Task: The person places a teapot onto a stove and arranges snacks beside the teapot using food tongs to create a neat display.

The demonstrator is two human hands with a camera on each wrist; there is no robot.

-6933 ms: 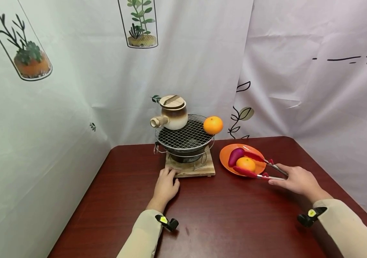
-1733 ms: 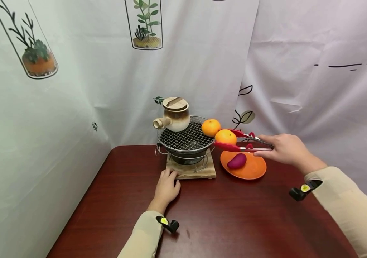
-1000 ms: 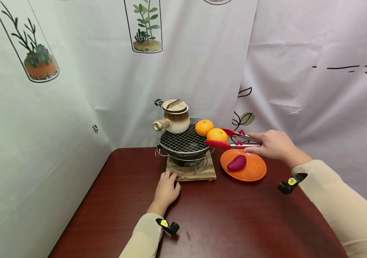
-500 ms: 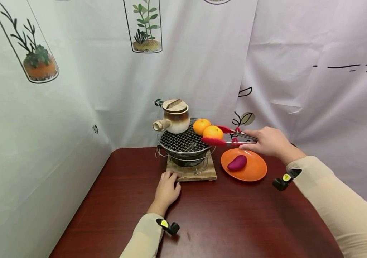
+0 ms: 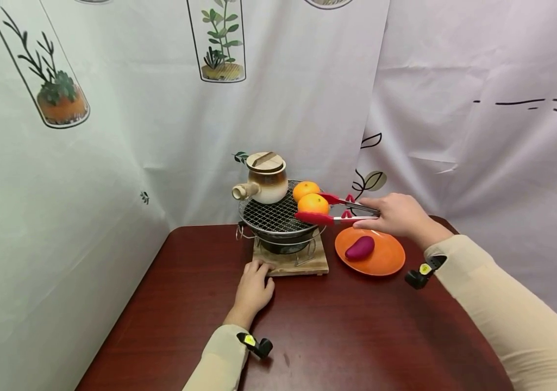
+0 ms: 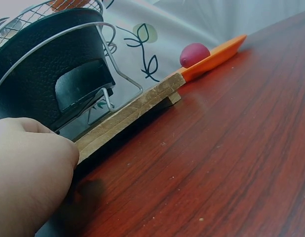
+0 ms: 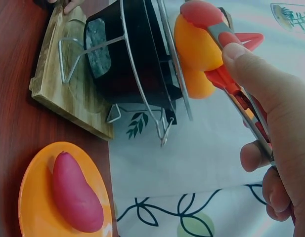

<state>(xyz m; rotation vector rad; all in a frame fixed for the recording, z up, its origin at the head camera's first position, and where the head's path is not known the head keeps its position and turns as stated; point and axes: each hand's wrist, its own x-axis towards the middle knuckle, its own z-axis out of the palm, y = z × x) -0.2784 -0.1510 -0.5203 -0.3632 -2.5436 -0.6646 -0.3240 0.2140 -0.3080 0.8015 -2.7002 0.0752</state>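
My right hand (image 5: 398, 214) grips red-tipped metal tongs (image 5: 316, 218), thumb on one arm and fingers round the other. Between the tong heads is an orange (image 5: 313, 204), over the right side of the round wire grill rack (image 5: 273, 216). A second orange (image 5: 306, 188) sits just behind it, overlapping it in the head view. Low at the left front corner of the wooden board (image 5: 290, 267), my left hand (image 5: 254, 290) holds the board's edge between thumb and fingers. The left wrist view shows that hand (image 6: 31, 173) tight against the board's end, its fingertips hidden.
A lidded clay pot (image 5: 270, 184) with a side handle stands on the rack, over a black stove bowl (image 5: 283, 244) in a wire stand. To the right, an orange plate (image 5: 388, 258) bears a purple sweet potato (image 5: 360, 247). White printed cloth (image 5: 307, 98) hangs behind the table.
The tongs took the second orange from the plate, leaving the purple sweet potato, and carried it left over the rack. The first orange has shifted left on the rack. The left hand stays put.
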